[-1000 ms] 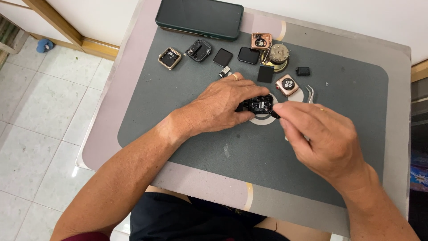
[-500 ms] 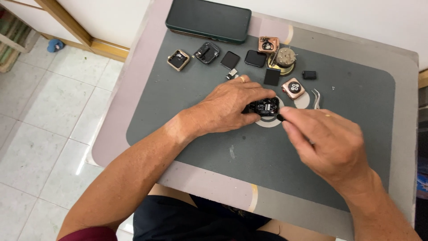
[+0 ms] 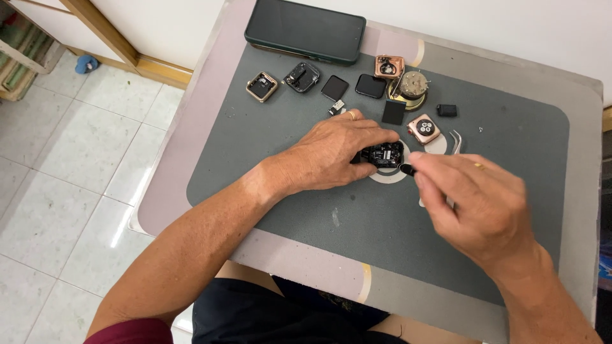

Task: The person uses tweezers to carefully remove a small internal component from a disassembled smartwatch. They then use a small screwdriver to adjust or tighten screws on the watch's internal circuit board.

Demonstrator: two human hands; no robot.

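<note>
Left hand (image 3: pixel 331 153) clamps black watch case (image 3: pixel 382 154) flat on mat (image 3: pixel 306 216), fingers curled narrow over case's left edge and top. Right hand (image 3: pixel 478 204) pinches dark tool (image 3: pixel 406 169), fingers closed tight round it; tip touches case's lower right corner. Judgement: keep case pinned firm, work tool tip shallow, light pressure, avoid slip into board. Case sits between both hands, under left fingertips, just left of right fingertips. Tweezers (image 3: pixel 455 141) near, beyond right knuckles.

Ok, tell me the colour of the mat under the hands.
Dark grey mat, seen in the head view.
</note>
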